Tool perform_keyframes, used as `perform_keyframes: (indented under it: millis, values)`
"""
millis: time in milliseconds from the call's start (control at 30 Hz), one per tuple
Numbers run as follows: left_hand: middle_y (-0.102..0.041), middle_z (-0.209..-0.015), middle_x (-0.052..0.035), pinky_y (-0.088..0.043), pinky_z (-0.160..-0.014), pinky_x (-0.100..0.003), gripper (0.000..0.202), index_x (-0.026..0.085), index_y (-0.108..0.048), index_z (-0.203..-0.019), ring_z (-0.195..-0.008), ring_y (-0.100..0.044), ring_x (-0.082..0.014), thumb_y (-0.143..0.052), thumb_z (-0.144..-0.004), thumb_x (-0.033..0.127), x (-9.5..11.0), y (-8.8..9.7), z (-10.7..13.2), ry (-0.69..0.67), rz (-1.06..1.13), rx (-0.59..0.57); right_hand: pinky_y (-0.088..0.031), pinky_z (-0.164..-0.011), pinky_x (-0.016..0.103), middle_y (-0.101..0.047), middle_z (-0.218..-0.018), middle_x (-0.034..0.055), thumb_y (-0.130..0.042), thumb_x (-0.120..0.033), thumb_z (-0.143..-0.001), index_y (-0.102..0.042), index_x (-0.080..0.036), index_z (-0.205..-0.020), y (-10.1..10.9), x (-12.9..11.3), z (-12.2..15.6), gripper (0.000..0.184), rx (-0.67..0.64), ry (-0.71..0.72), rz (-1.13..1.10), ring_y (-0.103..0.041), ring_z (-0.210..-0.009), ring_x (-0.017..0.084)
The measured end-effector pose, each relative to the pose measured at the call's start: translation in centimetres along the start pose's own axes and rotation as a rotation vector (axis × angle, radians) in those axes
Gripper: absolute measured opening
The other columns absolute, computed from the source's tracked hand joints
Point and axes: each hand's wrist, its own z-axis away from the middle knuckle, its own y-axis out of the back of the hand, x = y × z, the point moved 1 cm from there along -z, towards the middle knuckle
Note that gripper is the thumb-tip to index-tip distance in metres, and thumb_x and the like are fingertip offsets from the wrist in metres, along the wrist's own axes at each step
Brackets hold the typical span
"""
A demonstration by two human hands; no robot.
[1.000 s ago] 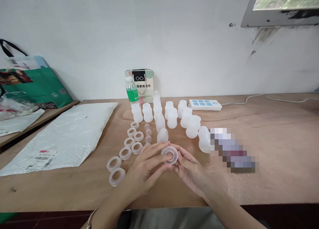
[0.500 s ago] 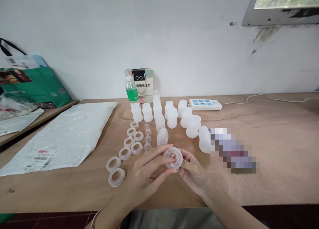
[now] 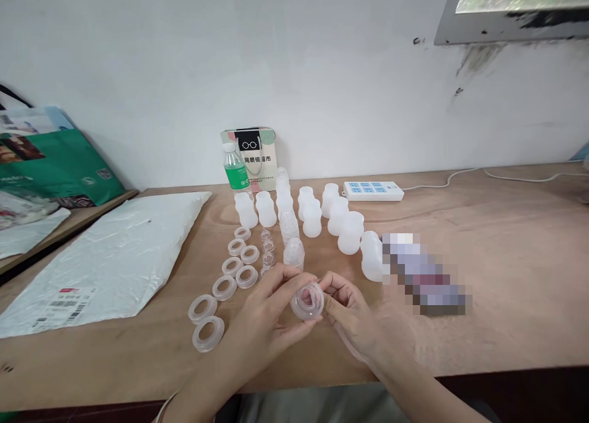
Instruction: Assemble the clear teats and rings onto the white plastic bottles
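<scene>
Between my hands, above the table's front part, is a clear bottle collar ring (image 3: 305, 313), its round opening facing me. Something clear and rounded, perhaps a nipple, shows inside it. My left hand (image 3: 272, 309) grips the ring from the left, thumb below and fingers above. At its right edge, my right hand (image 3: 353, 317) pinches it with thumb and forefinger. Several loose collar rings (image 3: 208, 342) lie to the left, beside a row of small clear nipples (image 3: 269, 260). Just beyond my hands stands a bottle with a clear domed cap (image 3: 293, 254).
Several milky white bottles (image 3: 350, 234) stand farther back. A white power strip (image 3: 373, 191), a water bottle (image 3: 237, 174) and a paper bag (image 3: 261, 165) are near the wall. A white plastic mailer (image 3: 115, 251) lies left; a pixelated object (image 3: 427, 275) lies right.
The collar ring and both hands have shifted slightly left and down. My left fingers have drawn back from the ring's opening to its rim. The whole view has turned a little.
</scene>
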Motion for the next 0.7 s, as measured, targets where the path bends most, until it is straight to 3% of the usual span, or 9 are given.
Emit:
perform_keyframes:
  millis: [233,533,700]
  values:
    - [-0.05,-0.089,0.0,-0.046,-0.069,-0.022,0.042,0.029,-0.05,-0.118,-0.079,-0.053,-0.012,-0.063,-0.079,0.018,-0.1,-0.7,0.1,-0.013,-0.007,0.101,-0.038,-0.057,0.021,-0.058,-0.06,-0.0043,-0.076,-0.036,-0.067,-0.058,-0.018,-0.065,-0.1,-0.5,-0.1,0.026,-0.022,0.012,-0.081,-0.048,-0.056,0.008]
    - [-0.051,-0.091,-0.0006,-0.046,-0.07,-0.025,0.038,0.028,-0.051,-0.113,-0.08,-0.052,-0.0138,-0.064,-0.079,0.021,-0.3,-1.5,-0.4,0.044,-0.013,0.238,-0.045,-0.071,0.024,-0.068,-0.078,-0.0003,-0.065,-0.032,-0.079,-0.055,-0.02,-0.068,0.1,-0.1,0.3,0.019,0.039,0.194,0.028,-0.059,-0.071,0.011]
    - [-0.048,-0.091,-0.0011,-0.045,-0.071,-0.025,0.042,0.029,-0.049,-0.119,-0.081,-0.052,-0.0136,-0.063,-0.08,0.018,-0.1,-1.5,-0.2,0.008,-0.015,0.154,-0.044,-0.064,0.02,-0.065,-0.068,-0.0034,-0.071,-0.03,-0.075,-0.057,-0.019,-0.066,0.2,-0.3,0.3,0.02,0.027,0.104,-0.106,-0.055,-0.061,0.008]
